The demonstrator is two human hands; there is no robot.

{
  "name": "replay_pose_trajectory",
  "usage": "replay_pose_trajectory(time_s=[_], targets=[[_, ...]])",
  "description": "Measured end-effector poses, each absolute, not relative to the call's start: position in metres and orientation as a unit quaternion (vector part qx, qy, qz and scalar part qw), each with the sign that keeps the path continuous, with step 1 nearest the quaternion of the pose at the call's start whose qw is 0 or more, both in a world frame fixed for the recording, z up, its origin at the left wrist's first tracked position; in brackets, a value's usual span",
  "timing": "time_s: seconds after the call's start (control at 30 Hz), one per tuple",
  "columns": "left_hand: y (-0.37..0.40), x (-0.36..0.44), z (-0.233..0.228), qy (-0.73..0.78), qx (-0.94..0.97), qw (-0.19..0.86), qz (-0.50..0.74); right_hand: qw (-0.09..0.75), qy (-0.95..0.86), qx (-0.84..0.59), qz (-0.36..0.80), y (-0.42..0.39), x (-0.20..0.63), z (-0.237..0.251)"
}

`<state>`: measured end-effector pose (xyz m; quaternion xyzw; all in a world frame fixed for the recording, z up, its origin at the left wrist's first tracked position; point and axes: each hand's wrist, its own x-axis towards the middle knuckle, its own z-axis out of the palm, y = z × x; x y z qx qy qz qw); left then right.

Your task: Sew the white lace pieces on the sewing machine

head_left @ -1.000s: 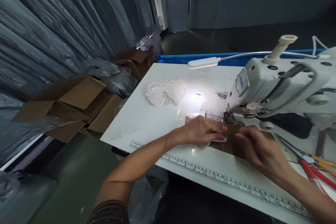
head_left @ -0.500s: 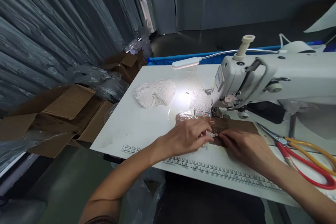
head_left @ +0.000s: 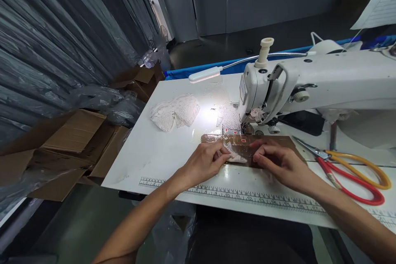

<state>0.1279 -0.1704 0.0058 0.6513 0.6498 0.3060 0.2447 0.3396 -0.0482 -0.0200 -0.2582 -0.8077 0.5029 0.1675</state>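
My left hand pinches a small white lace piece between thumb and fingertips, over a brown board covered with shiny tape. Just right of the lace, my right hand is held with its thumb and forefinger slightly apart, and nothing shows between them. Behind both hands stands a white sewing machine, its needle area above the board's far edge. Another white lace piece lies left of the needle area. The lace's edge under my left fingertips is hidden.
Scissors with red and orange handles lie to the right. More white lace rests on the white table, under a lamp. A printed ruler runs along the front edge. Open cardboard boxes stand at left.
My left hand has drawn the lace slightly left, away from my right hand. The right fingers have come off the lace and lifted apart. The view has turned a little right.
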Motion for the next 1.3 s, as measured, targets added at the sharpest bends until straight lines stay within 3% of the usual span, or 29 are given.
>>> replay_pose_trajectory(time_s=[0.1, 0.2, 0.47, 0.67, 0.77, 0.93, 1.07, 1.13, 1.3], targets=[[-0.169, 0.133, 0.006, 0.640, 0.646, 0.253, 0.331, 0.165, -0.663, -0.245, 0.688, -0.058, 0.326, -0.008], [-0.166, 0.137, 0.005, 0.601, 0.700, 0.198, 0.330, 0.159, -0.600, -0.191, 0.760, -0.069, 0.314, 0.000], [-0.173, 0.133, 0.009, 0.595, 0.774, 0.026, 0.216, 0.204, -0.806, -0.237, 0.503, -0.063, 0.331, -0.010], [-0.177, 0.128, 0.008, 0.599, 0.746, 0.101, 0.272, 0.229, -0.789, -0.283, 0.495, -0.058, 0.336, -0.018], [-0.175, 0.128, 0.008, 0.622, 0.700, 0.154, 0.316, 0.244, -0.798, -0.224, 0.504, -0.079, 0.322, -0.001], [-0.178, 0.126, 0.012, 0.663, 0.652, 0.179, 0.321, 0.178, -0.884, -0.061, 0.429, -0.094, 0.317, 0.014], [-0.186, 0.126, 0.012, 0.653, 0.665, 0.183, 0.313, 0.241, -0.839, -0.289, 0.392, -0.072, 0.338, -0.013], [-0.185, 0.128, 0.011, 0.641, 0.679, 0.181, 0.308, 0.242, -0.843, -0.313, 0.364, -0.071, 0.342, -0.020], [-0.177, 0.131, 0.013, 0.626, 0.703, 0.176, 0.288, 0.288, -0.889, -0.180, 0.309, -0.097, 0.327, 0.002]])
